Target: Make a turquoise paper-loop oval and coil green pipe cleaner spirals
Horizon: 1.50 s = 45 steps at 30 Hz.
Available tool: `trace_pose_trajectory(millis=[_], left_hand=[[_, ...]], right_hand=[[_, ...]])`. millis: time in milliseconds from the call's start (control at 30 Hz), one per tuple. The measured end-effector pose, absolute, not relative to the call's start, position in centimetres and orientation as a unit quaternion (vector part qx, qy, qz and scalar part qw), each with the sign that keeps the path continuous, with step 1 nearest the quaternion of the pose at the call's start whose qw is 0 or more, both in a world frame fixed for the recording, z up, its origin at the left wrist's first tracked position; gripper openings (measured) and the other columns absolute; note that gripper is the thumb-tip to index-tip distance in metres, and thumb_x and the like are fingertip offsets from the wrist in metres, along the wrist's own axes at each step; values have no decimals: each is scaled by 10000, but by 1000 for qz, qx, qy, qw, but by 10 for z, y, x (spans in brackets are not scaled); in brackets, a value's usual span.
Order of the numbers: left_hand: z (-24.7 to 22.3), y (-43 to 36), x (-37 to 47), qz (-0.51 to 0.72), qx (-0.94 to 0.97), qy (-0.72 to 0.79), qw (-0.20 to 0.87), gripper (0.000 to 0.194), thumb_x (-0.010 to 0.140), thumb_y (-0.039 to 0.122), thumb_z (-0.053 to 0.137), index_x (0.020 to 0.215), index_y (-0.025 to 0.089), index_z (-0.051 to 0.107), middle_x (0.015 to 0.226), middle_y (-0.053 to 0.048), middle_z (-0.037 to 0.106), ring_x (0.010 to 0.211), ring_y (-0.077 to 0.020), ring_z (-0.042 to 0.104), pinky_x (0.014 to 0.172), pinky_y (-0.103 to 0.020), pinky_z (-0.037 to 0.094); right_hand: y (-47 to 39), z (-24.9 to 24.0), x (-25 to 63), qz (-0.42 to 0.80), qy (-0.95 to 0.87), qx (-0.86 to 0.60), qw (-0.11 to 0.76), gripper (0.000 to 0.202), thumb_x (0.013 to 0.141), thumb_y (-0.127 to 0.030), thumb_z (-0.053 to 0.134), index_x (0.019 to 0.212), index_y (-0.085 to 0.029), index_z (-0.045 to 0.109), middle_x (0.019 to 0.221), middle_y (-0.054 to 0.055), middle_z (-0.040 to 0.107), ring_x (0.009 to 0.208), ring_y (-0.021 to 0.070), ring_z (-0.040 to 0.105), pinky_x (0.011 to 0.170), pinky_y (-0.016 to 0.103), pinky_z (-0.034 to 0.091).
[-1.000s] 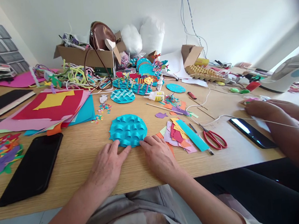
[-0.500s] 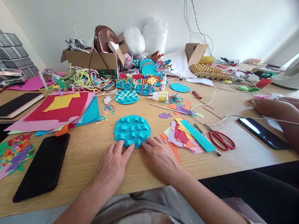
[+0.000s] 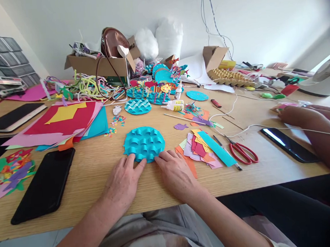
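Note:
A round turquoise paper disc [image 3: 144, 142] lies on the table in front of me, with rows of arched paper strips standing on it. My left hand [image 3: 124, 182] presses on its near left edge, index finger and thumb slightly apart. At the near right edge, the bunched fingertips of my right hand [image 3: 177, 172] hold the disc, and the thumb is partly hidden. Beside the right hand lies a pile of coloured paper scraps [image 3: 199, 151] with a turquoise strip [image 3: 217, 148]. Red-handled scissors [image 3: 243, 152] and a thin pen-like tool [image 3: 237, 165] rest farther right.
A black phone [image 3: 45, 184] and coloured sheets [image 3: 59, 124] lie left. Glue bottles [image 3: 176, 106], a wavy-stripped disc [image 3: 138, 107] and a purple paper fish [image 3: 181, 126] stand or lie beyond. Another person's arm [image 3: 311, 127] reaches in at right, near a phone [image 3: 289, 144] and white cord [image 3: 251, 127].
The whole view has shifted slightly, so things appear a little farther left. Both hands stay at the disc's near edge, with hardly any visible motion.

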<state>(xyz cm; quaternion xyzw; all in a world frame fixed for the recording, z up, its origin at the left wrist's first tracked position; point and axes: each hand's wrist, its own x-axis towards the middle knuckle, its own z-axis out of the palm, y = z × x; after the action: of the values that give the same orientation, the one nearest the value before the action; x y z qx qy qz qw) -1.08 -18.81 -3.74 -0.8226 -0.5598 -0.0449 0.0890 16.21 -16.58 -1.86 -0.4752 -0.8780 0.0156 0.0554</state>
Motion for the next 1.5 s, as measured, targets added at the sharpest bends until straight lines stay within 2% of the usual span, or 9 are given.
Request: trace_pose_trajectory(millis=[400, 633, 1233, 1500], left_hand=[[-37, -191, -13, -51, -828, -549, 105, 511, 816, 30, 387, 1264, 258, 480, 1051, -102, 536, 861, -228, 514, 734, -349, 464], [-36, -188, -12, -36, -824, -557, 93, 471, 825, 57, 405, 1217, 289, 525, 987, -70, 543, 852, -214, 522, 733, -333, 462], [-40, -189, -13, -53, -825, -554, 103, 473, 818, 45, 405, 1202, 287, 540, 1008, -84, 536, 849, -228, 516, 722, -343, 460], [-39, -189, -15, -54, -828, -548, 101, 515, 812, 20, 376, 1222, 293, 525, 1031, -92, 542, 875, -229, 530, 734, -353, 478]], right_hand=[[-164, -19, 163, 38, -876, -477, 65, 212, 838, -92, 412, 910, -191, 585, 902, 40, 587, 839, 189, 484, 739, 307, 347], [-165, -19, 163, 42, -875, -479, 64, 197, 835, -94, 421, 898, -194, 579, 910, 45, 583, 843, 184, 480, 742, 304, 341], [-166, -18, 163, 11, -878, -476, 56, 205, 860, -118, 394, 905, -180, 584, 898, 56, 592, 841, 207, 491, 725, 327, 362], [-163, -23, 173, 68, -848, -503, 151, 296, 882, -113, 367, 990, -184, 634, 985, 75, 619, 931, 184, 522, 805, 291, 386]])
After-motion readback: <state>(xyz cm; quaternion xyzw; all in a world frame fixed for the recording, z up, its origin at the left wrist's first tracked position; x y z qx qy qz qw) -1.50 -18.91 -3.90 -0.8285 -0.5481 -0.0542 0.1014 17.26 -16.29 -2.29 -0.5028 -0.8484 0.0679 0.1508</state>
